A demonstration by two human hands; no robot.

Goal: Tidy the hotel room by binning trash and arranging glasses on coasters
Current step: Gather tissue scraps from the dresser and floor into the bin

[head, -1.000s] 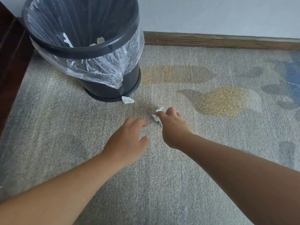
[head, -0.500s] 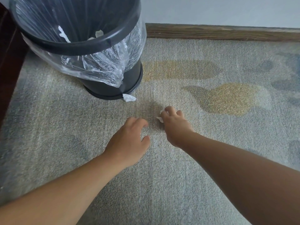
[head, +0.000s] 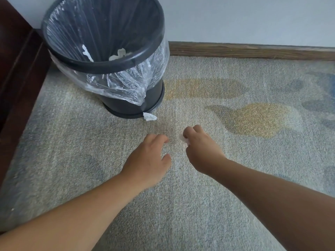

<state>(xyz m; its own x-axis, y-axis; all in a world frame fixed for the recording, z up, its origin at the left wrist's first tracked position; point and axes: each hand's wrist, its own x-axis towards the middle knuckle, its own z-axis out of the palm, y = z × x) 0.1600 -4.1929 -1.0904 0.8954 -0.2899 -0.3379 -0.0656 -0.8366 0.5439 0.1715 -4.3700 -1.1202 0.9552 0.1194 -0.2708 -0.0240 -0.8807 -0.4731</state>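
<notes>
A black bin [head: 134, 105] with a clear plastic liner stands on the carpet at the upper left, with white paper scraps [head: 118, 54] inside. One more white scrap [head: 149, 116] lies on the carpet against the bin's base. My right hand [head: 201, 148] is low over the carpet in front of the bin, its fingers curled round a small crumpled white paper [head: 184, 139], most of it hidden in the hand. My left hand [head: 148, 160] hovers just to its left, fingers loosely bent, holding nothing.
Dark wooden furniture [head: 16, 84] runs along the left edge. A wooden skirting board [head: 253, 51] and a pale wall close off the back. The grey carpet [head: 199, 205] with yellow and blue patches stretches to the right and toward me.
My right hand has closed round the white paper on the carpet; less of the paper shows now. The left hand has stayed beside it. The view has tilted, showing more of the bin.
</notes>
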